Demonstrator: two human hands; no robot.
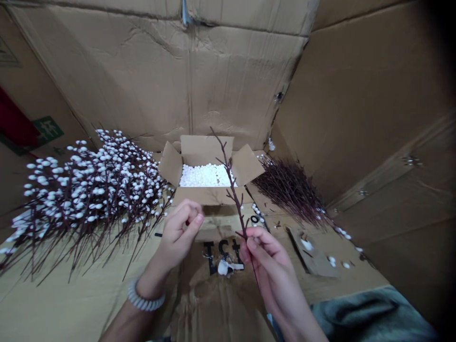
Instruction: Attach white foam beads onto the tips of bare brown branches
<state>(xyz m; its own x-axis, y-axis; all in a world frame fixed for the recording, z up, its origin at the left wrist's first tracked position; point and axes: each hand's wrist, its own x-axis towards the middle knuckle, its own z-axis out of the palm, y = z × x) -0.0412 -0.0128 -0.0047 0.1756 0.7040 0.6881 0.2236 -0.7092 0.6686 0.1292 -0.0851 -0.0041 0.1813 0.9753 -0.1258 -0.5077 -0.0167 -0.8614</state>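
An open cardboard box [203, 148] sits at the middle of the worktop [71, 304], its flaps folded outward on all sides. Inside lies a mass of small white balls [199, 176], spread across the visible opening; how deep they go cannot be told.

The right hand [269, 259] is clamped on a bare brown twig [238, 205], thumb and fingers pinching its lower part. The twig leans to the left in front of the box, crossing the view of the balls, and its tip shows above the rear flap.

The left hand [180, 232] is curled near the front flap, thumb and forefinger together; whether something small is between them cannot be told. A coiled band [144, 299] circles that wrist.

Left of the box lies a large heap of twigs with white balls [107, 185] along their stems. To its right lies a bundle of brown twigs [292, 190]. Nearer, a flat cardboard piece [320, 267] carries a white scrap [306, 244], with loose white balls [332, 261] just beside it.
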